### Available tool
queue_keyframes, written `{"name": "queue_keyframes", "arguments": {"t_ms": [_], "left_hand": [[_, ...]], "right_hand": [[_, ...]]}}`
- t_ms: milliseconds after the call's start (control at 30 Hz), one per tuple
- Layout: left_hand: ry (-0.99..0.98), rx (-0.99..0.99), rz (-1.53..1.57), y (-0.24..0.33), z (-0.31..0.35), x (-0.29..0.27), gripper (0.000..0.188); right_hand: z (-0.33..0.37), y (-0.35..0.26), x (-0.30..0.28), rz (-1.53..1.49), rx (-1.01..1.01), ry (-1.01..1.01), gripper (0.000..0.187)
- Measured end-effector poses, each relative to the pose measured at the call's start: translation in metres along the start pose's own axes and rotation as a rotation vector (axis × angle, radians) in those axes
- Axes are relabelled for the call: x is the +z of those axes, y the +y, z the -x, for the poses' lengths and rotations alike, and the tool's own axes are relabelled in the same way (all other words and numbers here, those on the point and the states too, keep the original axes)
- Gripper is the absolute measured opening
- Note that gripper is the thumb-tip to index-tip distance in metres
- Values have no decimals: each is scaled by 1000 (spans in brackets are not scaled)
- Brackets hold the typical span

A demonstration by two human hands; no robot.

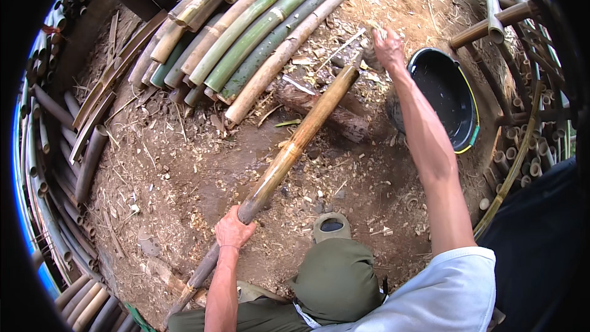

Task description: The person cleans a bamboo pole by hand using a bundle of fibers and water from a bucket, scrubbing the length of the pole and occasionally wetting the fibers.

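A long bamboo pole (289,150) runs slantwise from the lower left up to the right, its middle wet and shiny. My left hand (235,227) is wrapped round its lower part. The pole lies across a short log (341,117) on the ground. My right arm reaches far forward; my right hand (388,50) is closed just past the pole's far end, on something I cannot make out. A thin pale strip (344,46) lies close to that hand, and whether the hand touches it is unclear. Right of the forearm stands a black basin (475,114) with dark liquid in it.
Several cut bamboo poles (246,55), green and tan, lie side by side at the far left. Split bamboo pieces (101,107) and more poles line the left edge. A bamboo rack (501,21) stands at the right. Shavings litter the dirt floor (178,172).
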State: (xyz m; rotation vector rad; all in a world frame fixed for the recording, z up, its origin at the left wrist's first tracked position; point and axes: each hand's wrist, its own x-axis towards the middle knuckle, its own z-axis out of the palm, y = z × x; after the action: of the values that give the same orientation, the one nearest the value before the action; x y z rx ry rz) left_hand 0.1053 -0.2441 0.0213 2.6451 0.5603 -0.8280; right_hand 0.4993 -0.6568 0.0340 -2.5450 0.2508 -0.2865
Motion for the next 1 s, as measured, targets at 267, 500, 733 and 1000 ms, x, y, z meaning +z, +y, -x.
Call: {"name": "queue_keyframes", "arguments": {"t_ms": [267, 500, 733, 1000], "left_hand": [[35, -8, -4, -14, 3, 11, 54], [-173, 286, 176, 22, -42, 14, 64], [319, 171, -54, -4, 6, 28, 63], [182, 117, -5, 0, -9, 12, 60]], "right_hand": [[13, 39, -161, 271, -26, 81, 44], [69, 369, -186, -387, 595, -395, 18], [114, 75, -179, -1025, 318, -422, 33], [92, -25, 0, -637, -13, -439, 31]]}}
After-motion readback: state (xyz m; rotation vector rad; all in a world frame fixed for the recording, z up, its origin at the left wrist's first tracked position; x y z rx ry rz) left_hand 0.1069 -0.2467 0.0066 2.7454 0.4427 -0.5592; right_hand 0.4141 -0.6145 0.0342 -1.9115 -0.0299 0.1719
